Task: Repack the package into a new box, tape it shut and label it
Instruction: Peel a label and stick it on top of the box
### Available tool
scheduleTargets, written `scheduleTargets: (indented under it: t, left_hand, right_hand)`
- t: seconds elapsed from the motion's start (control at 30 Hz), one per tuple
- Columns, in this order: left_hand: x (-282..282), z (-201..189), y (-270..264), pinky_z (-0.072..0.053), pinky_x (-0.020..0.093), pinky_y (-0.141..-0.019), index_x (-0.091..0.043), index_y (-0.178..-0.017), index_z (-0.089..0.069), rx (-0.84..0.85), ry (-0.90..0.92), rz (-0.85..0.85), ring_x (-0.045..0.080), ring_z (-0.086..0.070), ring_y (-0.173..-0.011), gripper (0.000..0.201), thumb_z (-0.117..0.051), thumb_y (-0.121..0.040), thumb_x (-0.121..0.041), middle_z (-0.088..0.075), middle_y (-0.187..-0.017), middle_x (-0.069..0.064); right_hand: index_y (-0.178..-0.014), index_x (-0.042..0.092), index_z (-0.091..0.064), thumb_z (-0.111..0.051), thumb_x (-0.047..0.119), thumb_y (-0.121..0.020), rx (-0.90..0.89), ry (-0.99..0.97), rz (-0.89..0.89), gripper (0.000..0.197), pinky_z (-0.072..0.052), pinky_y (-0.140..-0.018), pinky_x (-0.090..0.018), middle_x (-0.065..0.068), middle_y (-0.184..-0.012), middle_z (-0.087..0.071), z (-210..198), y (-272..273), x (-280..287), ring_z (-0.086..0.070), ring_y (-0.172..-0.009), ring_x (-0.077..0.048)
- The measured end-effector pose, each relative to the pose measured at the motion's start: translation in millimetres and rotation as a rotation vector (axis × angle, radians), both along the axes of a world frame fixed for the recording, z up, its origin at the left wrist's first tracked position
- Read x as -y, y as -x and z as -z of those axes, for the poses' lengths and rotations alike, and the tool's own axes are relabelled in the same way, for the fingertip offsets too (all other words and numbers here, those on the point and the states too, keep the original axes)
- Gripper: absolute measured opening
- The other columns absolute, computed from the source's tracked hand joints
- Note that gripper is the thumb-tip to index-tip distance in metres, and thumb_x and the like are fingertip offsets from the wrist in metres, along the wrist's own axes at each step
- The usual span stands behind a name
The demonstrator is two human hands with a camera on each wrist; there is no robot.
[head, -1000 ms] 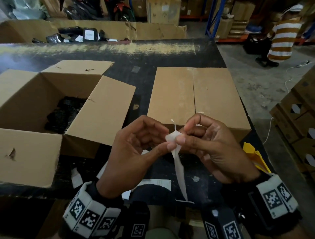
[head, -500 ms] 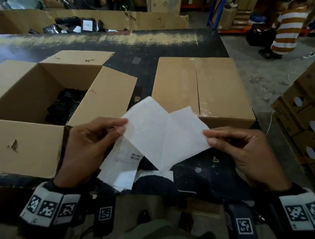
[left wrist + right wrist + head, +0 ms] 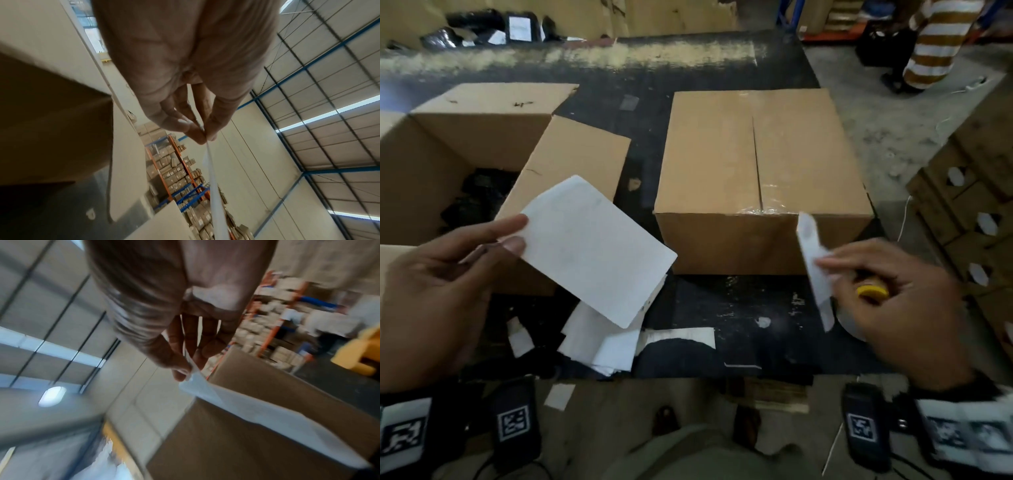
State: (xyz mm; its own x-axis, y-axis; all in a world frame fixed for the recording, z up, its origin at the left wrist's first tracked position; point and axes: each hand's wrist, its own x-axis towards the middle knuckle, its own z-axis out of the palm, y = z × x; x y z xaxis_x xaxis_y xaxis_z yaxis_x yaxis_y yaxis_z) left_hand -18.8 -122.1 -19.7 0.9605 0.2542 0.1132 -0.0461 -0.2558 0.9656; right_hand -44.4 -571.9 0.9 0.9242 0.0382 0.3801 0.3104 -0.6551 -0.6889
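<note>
1. Stage of task, as I judged it: the new box (image 3: 760,161) sat closed on the black table (image 3: 709,308), clear tape glinting along its centre seam, so packing and taping looked finished. Labelling was not yet done; no label showed on its top or near side.
2. Label sheet (image 3: 592,246): white, blank face toward me, pinched at one corner between thumb and forefinger of my left hand (image 3: 448,284), held above the table's near edge, apart from the new box and left of it.
3. Narrow white strip (image 3: 813,263), probably peeled backing: clamped between thumb and fingertips of my right hand (image 3: 900,308), just in front of the box's near right corner.
4. Old box (image 3: 465,164): flaps open, left of the new one, dark wrapped goods visible inside.
5. Table litter: white paper scraps (image 3: 602,346) by the near edge; something yellow (image 3: 868,292) behind my right hand, kind uncertain.
6. Room: warehouse; stacked cartons (image 3: 969,219) to the right, concrete floor, a person in a striped shirt (image 3: 935,41) at far right, orange-and-blue racking in the wrist views.
</note>
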Motion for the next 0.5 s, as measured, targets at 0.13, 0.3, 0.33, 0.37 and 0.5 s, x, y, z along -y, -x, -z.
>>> scheduleTargets:
  t: [0.13,0.3,0.33,0.37,0.5]
  left_hand:
    - [36,-10,6,-0.055,0.041,-0.102,-0.022,-0.112,-0.076,0.033,0.115,0.058,0.024,-0.069,-0.119,0.029,-0.073,-0.085,-0.031,-0.075,-0.120,0.004]
    - [74,-21,13,-0.060,0.032,-0.091,-0.022,-0.107,-0.078,0.012,0.190,0.086,0.023,-0.074,-0.107,0.028,-0.072,-0.081,-0.029,-0.079,-0.108,0.003]
    - [78,-22,13,-0.060,0.032,-0.091,-0.021,-0.108,-0.078,0.003,0.187,0.091,0.023,-0.074,-0.107,0.027,-0.071,-0.082,-0.025,-0.079,-0.108,0.003]
    - [81,-23,14,-0.060,0.033,-0.091,-0.018,-0.109,-0.077,0.003,0.190,0.107,0.023,-0.073,-0.108,0.027,-0.069,-0.084,-0.022,-0.079,-0.109,0.004]
    - [93,-26,12,-0.061,0.031,-0.088,-0.012,-0.115,-0.074,0.010,0.189,0.149,0.022,-0.072,-0.111,0.028,-0.066,-0.088,-0.013,-0.077,-0.116,0.004]
  right_hand:
    - [-0.096,0.012,-0.077,-0.071,0.000,-0.074,-0.069,0.402,-0.174,0.026,-0.058,-0.076,-0.037,0.000,-0.094,-0.069,59,-14,-43,-0.064,-0.087,-0.019]
    - [-0.092,0.010,-0.075,-0.067,-0.003,-0.079,-0.288,0.528,-0.251,0.020,-0.054,-0.077,-0.035,-0.004,-0.093,-0.066,108,-23,-72,-0.063,-0.090,-0.025]
    - [-0.089,0.012,-0.075,-0.067,0.000,-0.081,-0.299,0.501,-0.235,0.017,-0.054,-0.081,-0.033,-0.004,-0.097,-0.066,111,-23,-72,-0.062,-0.092,-0.023]
    - [-0.087,0.014,-0.074,-0.067,0.003,-0.082,-0.292,0.475,-0.220,0.014,-0.054,-0.083,-0.031,-0.002,-0.100,-0.065,112,-23,-71,-0.061,-0.095,-0.020]
    - [-0.098,0.021,-0.069,-0.068,0.020,-0.082,-0.248,0.491,-0.150,0.016,-0.051,-0.084,-0.036,-0.001,-0.118,-0.054,94,-20,-57,-0.053,-0.109,-0.021]
